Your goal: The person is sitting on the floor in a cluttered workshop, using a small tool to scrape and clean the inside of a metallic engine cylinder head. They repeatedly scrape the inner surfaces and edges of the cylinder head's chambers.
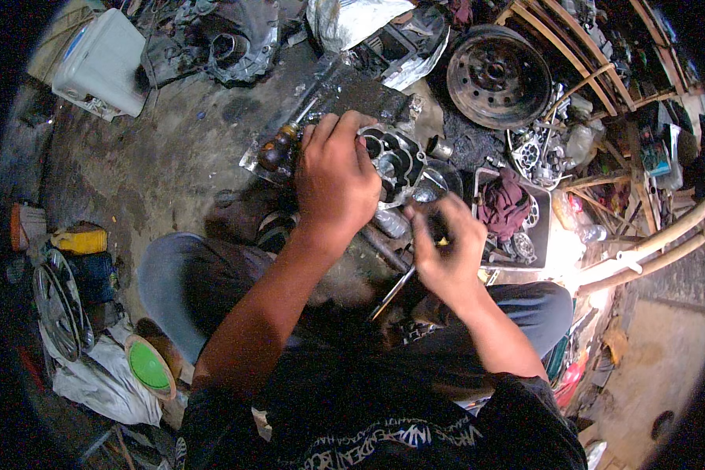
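Your left hand (pixel 338 171) is gripping, seemingly steadying, the metal casing (pixel 400 162) at its right; your right hand (pixel 451 244) is curling, contents unclear; next likely needing firm bracing.

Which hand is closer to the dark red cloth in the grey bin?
Right. The right hand is just to the left of the dark red cloth; the left hand is farther left, on the metal casing.

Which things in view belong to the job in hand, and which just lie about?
In the job:
left hand on the metal casting
right hand at its lower edge
brown-handled tool nearby, possibly

Seemingly lying about:
dark wheel
white box
yellow container
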